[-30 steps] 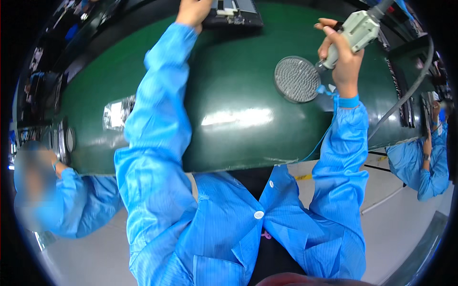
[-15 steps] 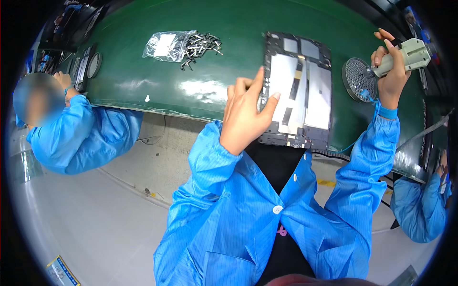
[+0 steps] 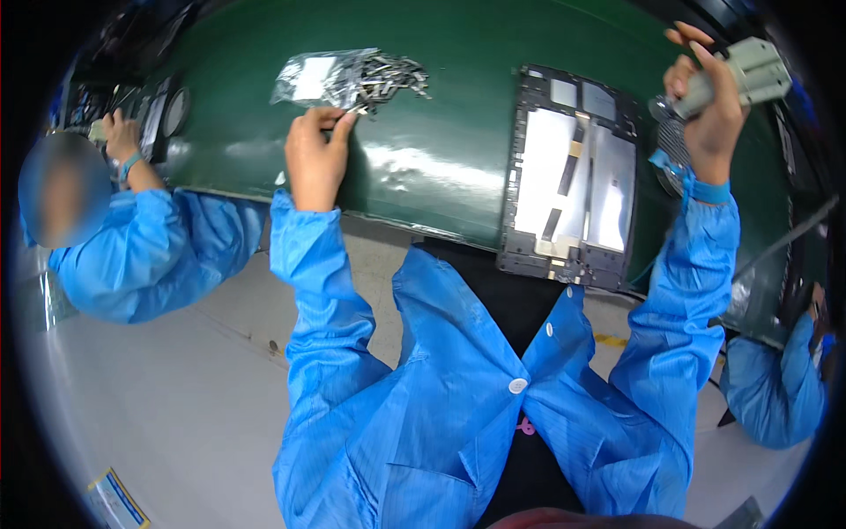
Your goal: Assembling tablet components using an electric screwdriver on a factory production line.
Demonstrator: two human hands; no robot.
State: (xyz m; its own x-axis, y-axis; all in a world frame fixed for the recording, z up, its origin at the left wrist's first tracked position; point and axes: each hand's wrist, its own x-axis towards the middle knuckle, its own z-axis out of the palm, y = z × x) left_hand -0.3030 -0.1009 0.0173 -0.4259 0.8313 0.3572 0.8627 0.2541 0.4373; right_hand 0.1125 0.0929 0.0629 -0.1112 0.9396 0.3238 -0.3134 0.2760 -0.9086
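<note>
On the green conveyor belt (image 3: 458,106), the left hand (image 3: 313,159) reaches toward a clear plastic bag of small metal parts (image 3: 348,78) near the far edge, fingertips pinched together at the pile. The right hand (image 3: 705,106) is closed around a grey electric screwdriver (image 3: 740,72) above a round mesh dish (image 3: 671,141). An opened tablet back frame (image 3: 573,176) lies at the belt's near edge, between both hands.

On the tabletop (image 3: 441,167), a bag of small parts (image 3: 348,78) lies left of an opened tablet frame (image 3: 573,176); a round mesh dish (image 3: 674,145) sits right of it.
</note>
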